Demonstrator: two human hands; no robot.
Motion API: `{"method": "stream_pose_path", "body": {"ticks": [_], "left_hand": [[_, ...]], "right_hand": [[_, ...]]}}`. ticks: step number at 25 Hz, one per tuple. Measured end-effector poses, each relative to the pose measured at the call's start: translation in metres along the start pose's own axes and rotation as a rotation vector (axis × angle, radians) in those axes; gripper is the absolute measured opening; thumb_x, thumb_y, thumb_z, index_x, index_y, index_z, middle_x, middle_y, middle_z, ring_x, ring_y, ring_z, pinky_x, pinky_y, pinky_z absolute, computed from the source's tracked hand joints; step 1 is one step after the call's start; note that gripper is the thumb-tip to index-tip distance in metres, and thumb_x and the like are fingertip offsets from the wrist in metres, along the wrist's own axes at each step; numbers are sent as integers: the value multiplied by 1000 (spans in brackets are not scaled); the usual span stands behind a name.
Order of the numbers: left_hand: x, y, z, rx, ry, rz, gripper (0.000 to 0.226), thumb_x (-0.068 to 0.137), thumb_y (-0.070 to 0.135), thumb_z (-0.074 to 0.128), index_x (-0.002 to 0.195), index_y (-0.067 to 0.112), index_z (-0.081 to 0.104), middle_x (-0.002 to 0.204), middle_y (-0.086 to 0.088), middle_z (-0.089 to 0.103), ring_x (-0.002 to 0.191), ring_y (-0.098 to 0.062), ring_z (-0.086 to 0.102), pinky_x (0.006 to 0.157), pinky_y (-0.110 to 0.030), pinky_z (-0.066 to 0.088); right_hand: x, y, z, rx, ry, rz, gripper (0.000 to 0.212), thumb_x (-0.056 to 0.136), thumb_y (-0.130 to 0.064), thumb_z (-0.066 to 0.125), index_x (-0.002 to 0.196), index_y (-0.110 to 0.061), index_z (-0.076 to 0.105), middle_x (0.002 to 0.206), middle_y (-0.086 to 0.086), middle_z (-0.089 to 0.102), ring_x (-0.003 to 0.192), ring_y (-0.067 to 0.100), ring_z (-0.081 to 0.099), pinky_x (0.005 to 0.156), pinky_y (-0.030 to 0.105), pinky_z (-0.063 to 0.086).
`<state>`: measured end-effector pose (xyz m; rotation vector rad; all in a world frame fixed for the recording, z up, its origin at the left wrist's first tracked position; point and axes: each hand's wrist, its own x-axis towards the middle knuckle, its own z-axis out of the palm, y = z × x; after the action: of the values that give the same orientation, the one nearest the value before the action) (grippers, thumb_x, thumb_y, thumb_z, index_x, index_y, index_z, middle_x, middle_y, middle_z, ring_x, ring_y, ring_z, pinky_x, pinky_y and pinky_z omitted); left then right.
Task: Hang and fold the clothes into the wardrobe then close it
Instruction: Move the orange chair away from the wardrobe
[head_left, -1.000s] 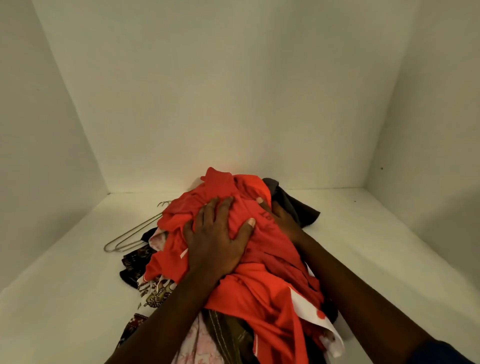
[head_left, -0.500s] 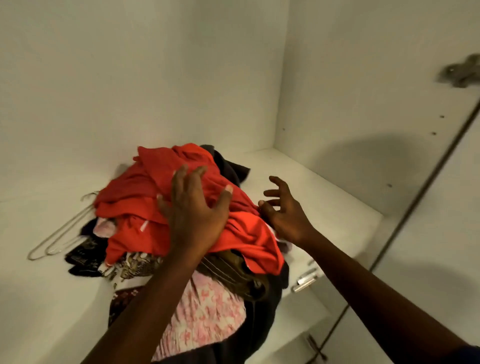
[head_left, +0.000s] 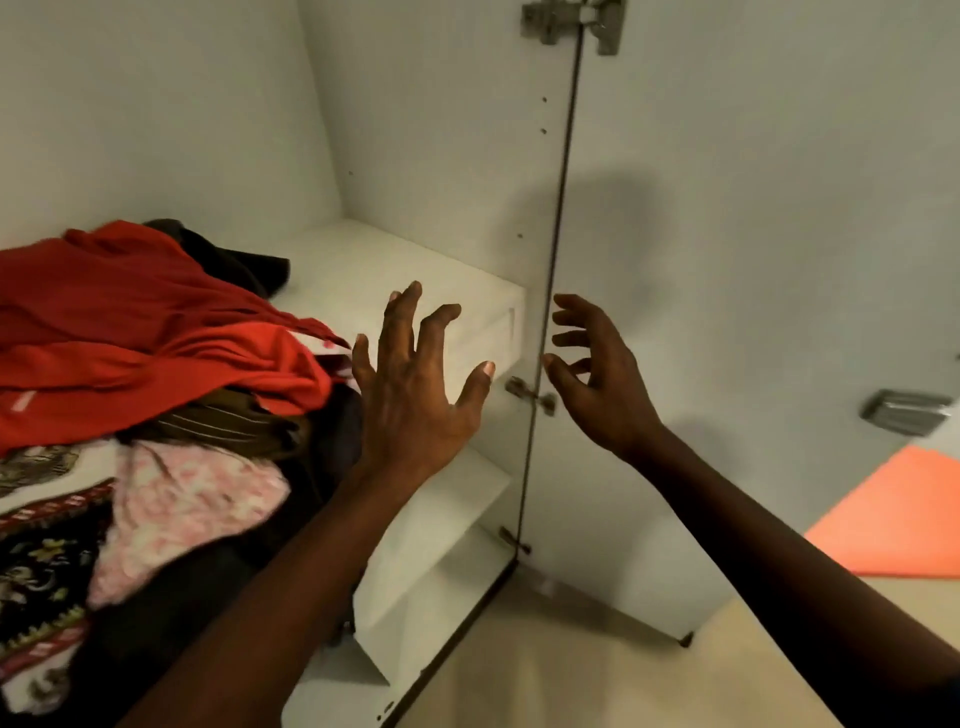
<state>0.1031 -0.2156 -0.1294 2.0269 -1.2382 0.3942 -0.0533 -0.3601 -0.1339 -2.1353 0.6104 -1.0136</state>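
The clothes heap (head_left: 156, 364), left of the left hand (head_left: 415, 405), spills over the shelf's (head_left: 374, 260) front edge. Both hands hover with fingers spread, holding nothing. Bare shelf lies beyond the left fingers; the open door (head_left: 753, 234) stands behind the right hand (head_left: 608, 395).

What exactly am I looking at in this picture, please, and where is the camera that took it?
There is no machine here. A person wears a wide-angle camera on the head, looking forward and down, so you see their own two arms. The left hand and the right hand are both spread open and hold nothing. On the white wardrobe shelf lies an unfolded pile of clothes, with a red garment on top and a pink garment lower down. To the right stands the open wardrobe door.
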Motion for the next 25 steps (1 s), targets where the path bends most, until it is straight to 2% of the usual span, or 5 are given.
{"method": "stream_pose_path", "body": {"ticks": [5, 10, 13, 18, 25], "left_hand": [[-62, 77, 85, -70, -245, -34, 64, 89, 60, 56, 145, 32, 45, 168, 0, 20, 154, -23, 28, 121, -63, 21], [-124, 160, 166, -109, -521, -44, 62, 93, 55, 64, 147, 33, 42, 168, -1, 20, 144, -25, 43, 121, -60, 23], [-154, 207, 206, -161, -683, -106, 65, 94, 56, 63, 150, 32, 40, 169, -2, 18, 146, -26, 41, 119, -57, 30], [-179, 275, 270, -320, -931, -140, 66, 96, 54, 61, 152, 29, 36, 165, 0, 25, 146, -24, 38, 114, -52, 42], [-157, 345, 376, -418, -1225, -101, 65, 99, 55, 58, 152, 25, 37, 159, -4, 39, 141, -24, 45, 102, -30, 39]], "right_hand": [[-100, 69, -100, -33, 36, 158, 46, 97, -14, 63, 139, -25, 50, 136, -6, 56, 112, 6, 62, 74, 12, 50], [-208, 132, -188, -47, 63, 374, 35, 96, -11, 61, 126, -30, 59, 127, -7, 61, 103, 5, 65, 72, 12, 48], [-257, 166, -228, -59, 64, 522, 34, 96, -13, 60, 123, -34, 60, 126, -11, 62, 103, 4, 64, 74, 19, 51], [-293, 221, -276, -148, 65, 721, 32, 98, -22, 60, 130, -23, 62, 129, -6, 62, 102, 10, 65, 87, 34, 56], [-293, 295, -340, -136, 134, 985, 26, 99, -26, 60, 124, -27, 66, 121, -5, 64, 97, 7, 66, 71, 22, 47]]}}
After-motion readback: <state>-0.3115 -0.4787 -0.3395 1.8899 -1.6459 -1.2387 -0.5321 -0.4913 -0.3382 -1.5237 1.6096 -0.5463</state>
